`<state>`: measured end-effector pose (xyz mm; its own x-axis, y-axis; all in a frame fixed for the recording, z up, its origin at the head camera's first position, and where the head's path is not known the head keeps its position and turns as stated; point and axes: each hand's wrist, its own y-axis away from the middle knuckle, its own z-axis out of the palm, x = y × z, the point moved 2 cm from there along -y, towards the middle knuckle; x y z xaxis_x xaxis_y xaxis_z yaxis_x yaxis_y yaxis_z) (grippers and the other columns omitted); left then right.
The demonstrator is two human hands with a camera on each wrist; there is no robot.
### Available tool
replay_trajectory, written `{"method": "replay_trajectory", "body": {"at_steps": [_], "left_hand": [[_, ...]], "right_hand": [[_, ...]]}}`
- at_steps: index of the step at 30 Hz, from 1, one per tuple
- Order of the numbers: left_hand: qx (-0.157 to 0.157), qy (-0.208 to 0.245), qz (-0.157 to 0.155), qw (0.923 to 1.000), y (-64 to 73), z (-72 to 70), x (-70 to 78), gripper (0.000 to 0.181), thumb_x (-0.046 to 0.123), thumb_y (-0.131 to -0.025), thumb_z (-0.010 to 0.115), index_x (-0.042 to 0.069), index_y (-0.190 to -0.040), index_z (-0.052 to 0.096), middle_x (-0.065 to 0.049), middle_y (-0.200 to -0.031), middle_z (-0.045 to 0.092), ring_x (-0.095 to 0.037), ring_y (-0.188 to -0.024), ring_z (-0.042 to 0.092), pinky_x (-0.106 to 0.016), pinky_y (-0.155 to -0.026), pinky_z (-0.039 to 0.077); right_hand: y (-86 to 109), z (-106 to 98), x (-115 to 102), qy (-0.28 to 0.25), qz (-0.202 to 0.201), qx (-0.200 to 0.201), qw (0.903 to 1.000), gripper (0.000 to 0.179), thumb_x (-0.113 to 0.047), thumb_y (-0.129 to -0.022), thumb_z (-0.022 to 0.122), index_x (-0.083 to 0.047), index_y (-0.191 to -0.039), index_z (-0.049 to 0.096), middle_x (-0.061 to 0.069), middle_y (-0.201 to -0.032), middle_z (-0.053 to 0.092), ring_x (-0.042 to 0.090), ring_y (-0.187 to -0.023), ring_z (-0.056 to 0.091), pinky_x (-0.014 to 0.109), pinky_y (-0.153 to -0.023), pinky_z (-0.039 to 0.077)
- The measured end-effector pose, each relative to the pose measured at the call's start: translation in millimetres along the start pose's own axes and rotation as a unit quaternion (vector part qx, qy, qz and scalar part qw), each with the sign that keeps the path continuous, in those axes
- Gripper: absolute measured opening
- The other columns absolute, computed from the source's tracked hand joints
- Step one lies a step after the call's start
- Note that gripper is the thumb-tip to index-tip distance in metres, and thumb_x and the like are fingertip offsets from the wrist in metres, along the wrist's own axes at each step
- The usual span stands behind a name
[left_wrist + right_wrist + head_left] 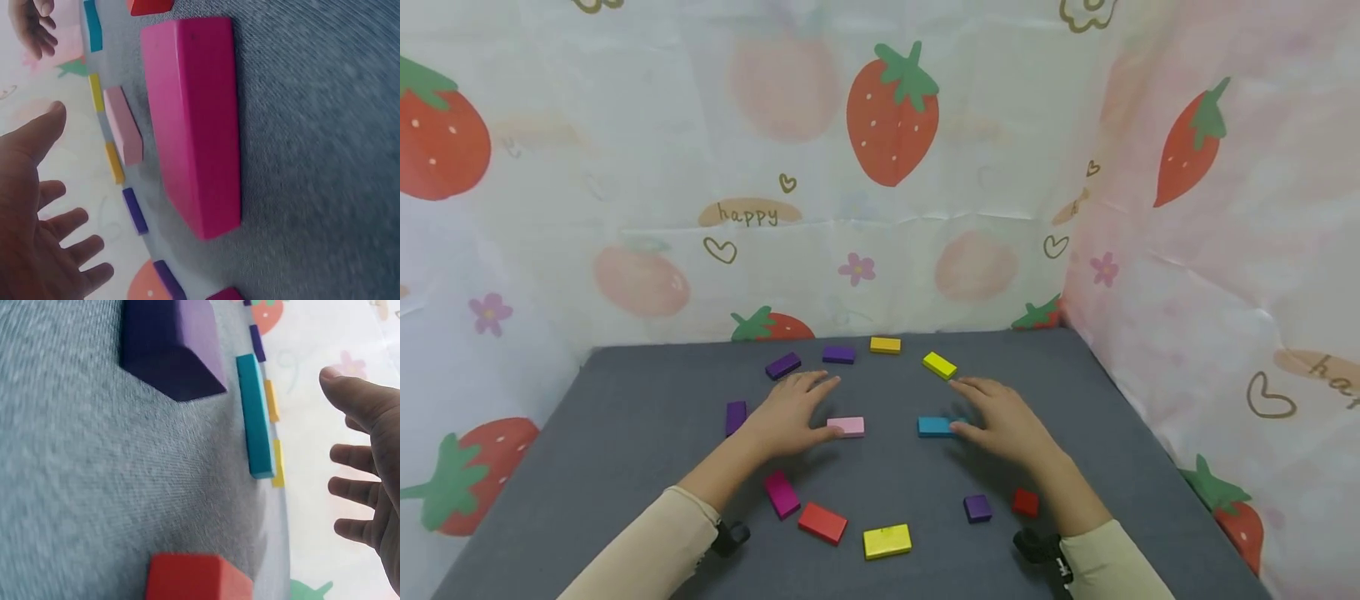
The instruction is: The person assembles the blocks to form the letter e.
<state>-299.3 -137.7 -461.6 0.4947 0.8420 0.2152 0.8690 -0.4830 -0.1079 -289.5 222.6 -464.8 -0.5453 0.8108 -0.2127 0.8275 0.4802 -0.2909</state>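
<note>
My left hand (792,417) hovers above the grey table with fingers spread and holds nothing. Its thumb overlaps the left end of a pink block (852,427) in the head view; the left wrist view shows the hand raised and apart from that block (123,125). A magenta block (206,125) lies near the left wrist. On the other side, my right hand (1009,423) is also raised, fingers extended, holding nothing. It partly covers the right end of a blue block (934,427). Below it lie a purple block (178,350) and a red block (194,578).
Across the back lie two purple blocks (838,355) and two yellow ones (885,345). Another purple block (735,417) is left of the left hand. Nearer the front are a red-orange block (823,523) and a yellow block (887,542). Strawberry-printed cloth (865,225) hangs behind the table.
</note>
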Motion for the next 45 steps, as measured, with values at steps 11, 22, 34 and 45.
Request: {"method": "replay_trajectory", "body": {"at_steps": [11,22,34,45], "left_hand": [[-0.047,0.065,-0.009,0.9967,-17.9,20.2,4.2,0.081,0.049,-0.088,0.078,0.013,-0.154,0.047,-0.013,-0.154,0.048,-0.037,-0.144,0.041,-0.058,-0.117,0.034],[-0.059,0.129,0.002,0.9898,-35.7,31.4,11.7,0.062,0.032,-0.085,0.084,0.009,-0.138,0.062,-0.010,-0.137,0.061,-0.029,-0.131,0.053,-0.048,-0.113,0.042],[-0.063,0.150,0.024,0.9864,-44.0,35.9,11.9,0.042,0.021,-0.084,0.085,0.007,-0.122,0.073,-0.007,-0.117,0.066,-0.021,-0.107,0.059,-0.043,-0.098,0.048],[-0.073,0.192,-0.003,0.9787,-47.0,39.1,6.7,0.032,0.018,-0.085,0.085,0.011,-0.114,0.074,-0.001,-0.106,0.065,-0.015,-0.095,0.057,-0.038,-0.089,0.050]], "right_hand": [[-9.3,15,-4,-0.017,0.014,-0.039,0.9990,0.069,-0.045,-0.092,0.076,-0.017,-0.151,0.052,0.011,-0.147,0.056,0.035,-0.137,0.051,0.060,-0.111,0.039],[-20.1,23,-8,-0.047,0.039,-0.084,0.9946,0.067,-0.044,-0.090,0.078,-0.019,-0.148,0.056,0.011,-0.147,0.055,0.035,-0.137,0.050,0.063,-0.112,0.036],[-28.6,32,-5,-0.085,0.061,-0.128,0.9863,0.051,-0.038,-0.089,0.080,-0.019,-0.135,0.068,0.006,-0.132,0.062,0.029,-0.123,0.055,0.056,-0.105,0.042],[-30.4,38,2,-0.110,0.070,-0.139,0.9817,0.042,-0.032,-0.090,0.080,-0.020,-0.130,0.071,0.004,-0.133,0.063,0.031,-0.130,0.052,0.057,-0.109,0.039]]}}
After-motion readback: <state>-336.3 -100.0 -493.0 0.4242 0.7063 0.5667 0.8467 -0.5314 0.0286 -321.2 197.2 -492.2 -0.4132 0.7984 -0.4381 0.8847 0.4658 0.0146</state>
